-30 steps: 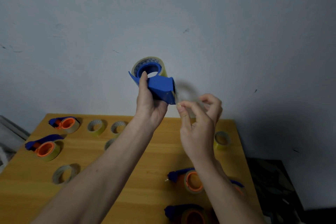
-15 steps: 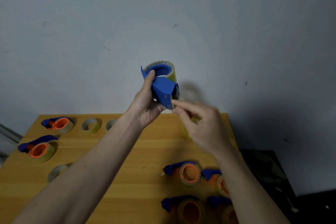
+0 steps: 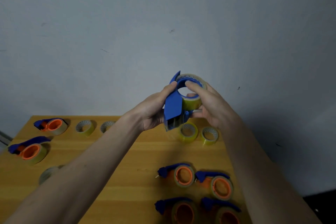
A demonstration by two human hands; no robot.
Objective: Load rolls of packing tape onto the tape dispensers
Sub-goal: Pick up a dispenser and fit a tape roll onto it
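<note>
Blue plastic tape dispenser (image 3: pixel 173 107) with a yellowish tape roll (image 3: pixel 192 102) seated on its hub is held up in front of the grey wall (image 3: pixel 127 32), above the far edge of the wooden table (image 3: pixel 141 151). Left hand (image 3: pixel 154 109) grips the dispenser body; right hand (image 3: pixel 209 104) wraps its fingers round the roll.
</note>
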